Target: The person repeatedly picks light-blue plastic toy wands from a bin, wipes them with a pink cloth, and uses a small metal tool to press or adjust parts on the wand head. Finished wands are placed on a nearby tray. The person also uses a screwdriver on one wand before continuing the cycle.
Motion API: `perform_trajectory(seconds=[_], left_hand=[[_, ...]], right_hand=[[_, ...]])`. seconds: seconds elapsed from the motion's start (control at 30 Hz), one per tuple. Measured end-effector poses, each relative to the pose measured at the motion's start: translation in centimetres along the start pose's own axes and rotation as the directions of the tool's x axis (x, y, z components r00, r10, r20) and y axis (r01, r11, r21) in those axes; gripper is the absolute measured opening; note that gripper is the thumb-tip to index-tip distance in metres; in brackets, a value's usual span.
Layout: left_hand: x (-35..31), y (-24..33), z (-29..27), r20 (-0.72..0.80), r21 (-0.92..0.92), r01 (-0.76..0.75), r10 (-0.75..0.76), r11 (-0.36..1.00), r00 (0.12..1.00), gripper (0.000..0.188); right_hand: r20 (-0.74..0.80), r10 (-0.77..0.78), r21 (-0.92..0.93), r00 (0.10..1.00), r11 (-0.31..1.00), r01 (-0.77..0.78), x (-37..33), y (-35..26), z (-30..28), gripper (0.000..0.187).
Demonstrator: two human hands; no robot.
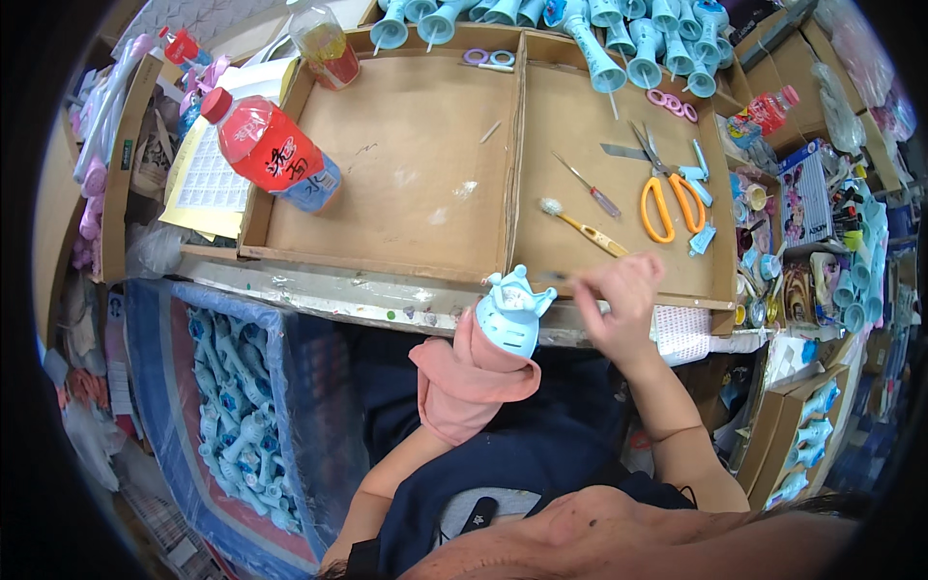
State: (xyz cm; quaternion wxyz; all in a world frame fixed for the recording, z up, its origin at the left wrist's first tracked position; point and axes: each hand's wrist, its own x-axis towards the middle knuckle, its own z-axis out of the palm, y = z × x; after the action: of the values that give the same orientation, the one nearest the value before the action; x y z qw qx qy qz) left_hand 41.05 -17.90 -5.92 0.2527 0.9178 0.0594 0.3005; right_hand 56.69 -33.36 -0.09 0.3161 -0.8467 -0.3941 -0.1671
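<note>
My left hand [462,340], covered by a salmon-pink cloth [464,387], grips a light blue plastic toy piece [512,314] topped with a crown shape. The piece is held upright at the table's near edge, and the cloth hides most of the fingers. To its right, my right hand [619,300] is raised with its fingers closed in a pinch. A thin, blurred tip [556,278] sticks out from the pinch toward the crown, apart from it. What kind of tool it is, I cannot tell.
Shallow cardboard trays [387,222] on the table hold a red-capped bottle [275,150], orange-handled scissors [667,198], a screwdriver [592,186] and a toothbrush [582,228]. Several light blue toy parts [599,68] stand at the back. A lined bin [237,416] of blue parts is at left.
</note>
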Motion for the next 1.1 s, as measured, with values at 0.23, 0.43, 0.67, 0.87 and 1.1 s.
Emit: perform_trajectory(seconds=[0.23,0.43,0.67,0.87,1.1], left_hand=[[-0.9,-0.8,1.3,0.033,0.188,-0.127,0.123,0.974,0.992,0.026],[-0.9,-0.7,1.2,-0.021,0.122,-0.141,0.145,0.982,0.989,0.035],[-0.7,-0.5,0.8,0.055,0.165,-0.108,0.1,0.98,0.993,0.048],[-0.8,-0.2,1.0,0.085,0.173,-0.095,0.081,0.98,0.993,0.053],[-0.7,0.0,0.9,0.091,0.212,-0.108,0.09,0.971,0.992,0.054]], right_hand=[[-0.053,0.05,0.048,0.997,0.998,-0.047,0.4,-0.1,0.5,0.013],[0.0,0.014,0.056,1.0,0.998,-0.014,0.1,0.0,0.5,0.011],[0.034,0.114,0.061,0.993,0.991,-0.116,0.2,-0.1,0.6,0.01],[0.042,0.129,0.229,0.991,0.964,-0.135,0.4,-0.4,0.5,0.008],[0.117,0.131,0.165,0.984,0.975,-0.15,0.6,-0.3,0.5,0.008]])
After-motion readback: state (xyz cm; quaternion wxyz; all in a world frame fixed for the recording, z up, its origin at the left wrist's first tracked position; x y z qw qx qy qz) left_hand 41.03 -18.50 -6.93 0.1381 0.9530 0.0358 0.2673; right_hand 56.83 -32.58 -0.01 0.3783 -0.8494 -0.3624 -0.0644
